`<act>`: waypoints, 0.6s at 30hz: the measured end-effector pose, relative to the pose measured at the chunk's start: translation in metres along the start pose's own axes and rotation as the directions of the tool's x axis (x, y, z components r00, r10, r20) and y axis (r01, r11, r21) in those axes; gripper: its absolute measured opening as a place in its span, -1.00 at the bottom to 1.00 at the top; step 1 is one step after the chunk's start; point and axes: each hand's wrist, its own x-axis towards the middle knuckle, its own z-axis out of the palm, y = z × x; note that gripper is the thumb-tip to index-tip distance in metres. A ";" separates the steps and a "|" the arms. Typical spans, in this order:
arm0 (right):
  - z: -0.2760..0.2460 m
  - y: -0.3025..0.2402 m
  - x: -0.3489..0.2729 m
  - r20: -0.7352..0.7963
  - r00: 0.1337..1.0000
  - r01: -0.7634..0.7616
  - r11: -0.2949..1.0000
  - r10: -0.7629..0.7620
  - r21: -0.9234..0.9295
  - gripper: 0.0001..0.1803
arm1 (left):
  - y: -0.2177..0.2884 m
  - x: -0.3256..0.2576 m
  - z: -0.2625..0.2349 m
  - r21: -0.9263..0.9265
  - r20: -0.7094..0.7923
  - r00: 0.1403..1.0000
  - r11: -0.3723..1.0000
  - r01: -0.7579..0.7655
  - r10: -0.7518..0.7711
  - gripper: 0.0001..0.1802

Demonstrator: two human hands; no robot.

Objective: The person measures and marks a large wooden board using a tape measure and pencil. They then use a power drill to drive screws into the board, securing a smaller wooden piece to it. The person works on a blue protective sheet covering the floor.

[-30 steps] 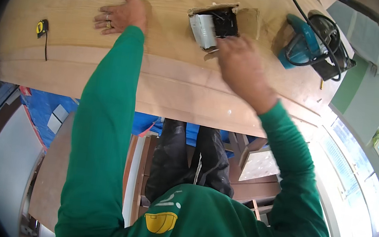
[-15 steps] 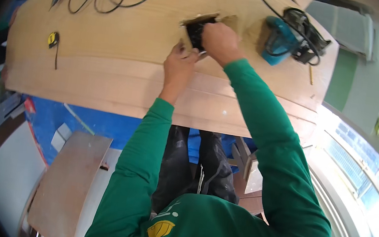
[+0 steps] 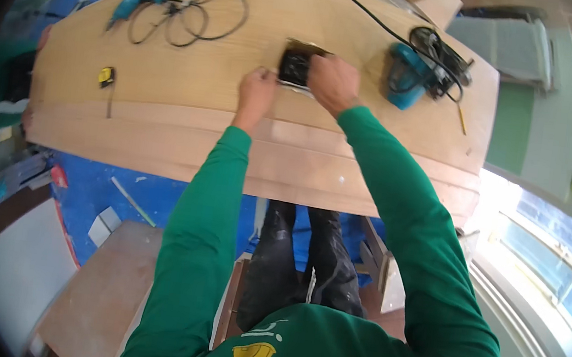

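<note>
On the wooden board (image 3: 192, 74) lies a small, box-shaped thing (image 3: 294, 67) with tan, ragged edges and a dark, shiny inside. I cannot make out what fills it. My left hand (image 3: 256, 95) is at its near left corner, fingers bent together; whatever they pinch is too small to tell. My right hand (image 3: 333, 82) has its fingers curled over the right side of the box-shaped thing, at its edge. The fingertips are hidden by the hand itself.
Left on the board are a teal corded drill (image 3: 135, 3), its looped cable (image 3: 194, 21) and a yellow tape measure (image 3: 106, 76). To the right stand a teal corded power tool (image 3: 407, 79) and a pencil (image 3: 462, 119). A brown panel (image 3: 101, 284) leans at lower left.
The box-shaped thing now lies flatter, where before it was tilted up. My left hand has moved to its left corner; my right hand stays at its right side. The view has shifted slightly.
</note>
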 end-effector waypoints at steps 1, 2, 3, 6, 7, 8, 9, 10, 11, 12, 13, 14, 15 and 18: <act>-0.002 -0.001 -0.008 -0.046 0.999 -0.009 0.999 0.011 0.040 -0.78 | -0.007 0.004 -0.009 0.004 0.012 1.000 1.000 -0.029 0.029 -0.49; -0.007 0.003 -0.020 -0.104 0.993 -0.051 0.995 0.060 0.085 -0.78 | 0.004 -0.007 -0.008 0.045 -0.054 0.993 0.994 -0.101 0.103 -0.59; -0.011 -0.007 -0.032 -0.148 0.986 -0.059 0.988 0.081 0.145 -0.77 | -0.008 -0.019 -0.013 0.025 -0.166 0.976 0.991 -0.135 0.137 -0.57; -0.005 -0.010 -0.091 -0.139 0.990 0.040 0.950 0.004 0.311 -0.78 | 0.009 -0.085 -0.050 0.063 0.087 0.993 0.995 0.072 -0.078 -0.53; -0.006 -0.011 -0.119 -0.135 0.989 0.100 0.922 -0.052 0.375 -0.79 | 0.026 -0.120 -0.059 -0.007 0.119 0.993 1.000 0.030 -0.029 -0.60; -0.006 -0.021 -0.155 -0.017 0.996 0.090 0.938 -0.090 0.335 -0.81 | 0.037 -0.155 -0.068 -0.078 0.144 0.989 0.997 -0.010 0.021 -0.66; -0.012 -0.031 -0.185 0.087 0.968 0.180 0.894 -0.235 0.409 -0.81 | 0.024 -0.186 -0.073 0.043 0.077 0.943 0.944 -0.328 0.324 -0.71; -0.022 -0.044 -0.214 0.192 0.930 0.195 0.863 -0.313 0.466 -0.82 | 0.008 -0.216 -0.078 0.183 0.057 0.804 0.785 -0.592 0.592 -0.75; -0.028 -0.056 -0.238 0.228 0.908 0.212 0.855 -0.351 0.473 -0.82 | 0.010 -0.247 -0.091 0.164 0.178 0.836 0.822 -0.546 0.520 -0.76; -0.032 -0.067 -0.271 0.283 0.881 0.214 0.851 -0.380 0.479 -0.82 | 0.010 -0.287 -0.098 0.137 0.303 0.852 0.865 -0.483 0.428 -0.77; -0.037 -0.076 -0.297 0.337 0.850 0.212 0.848 -0.405 0.486 -0.81 | 0.010 -0.319 -0.106 0.116 0.428 0.841 0.903 -0.414 0.331 -0.78; -0.040 -0.083 -0.311 0.381 0.818 0.223 0.849 -0.430 0.480 -0.81 | 0.009 -0.337 -0.114 0.128 0.455 0.845 0.917 -0.377 0.283 -0.76; -0.044 -0.090 -0.325 0.438 0.774 0.230 0.847 -0.458 0.480 -0.81 | 0.005 -0.360 -0.118 0.140 0.481 0.849 0.937 -0.321 0.219 -0.74; -0.051 -0.103 -0.360 0.436 0.701 0.276 0.778 -0.565 0.564 -0.80 | -0.001 -0.407 -0.138 0.123 0.571 0.820 0.985 -0.125 0.033 -0.72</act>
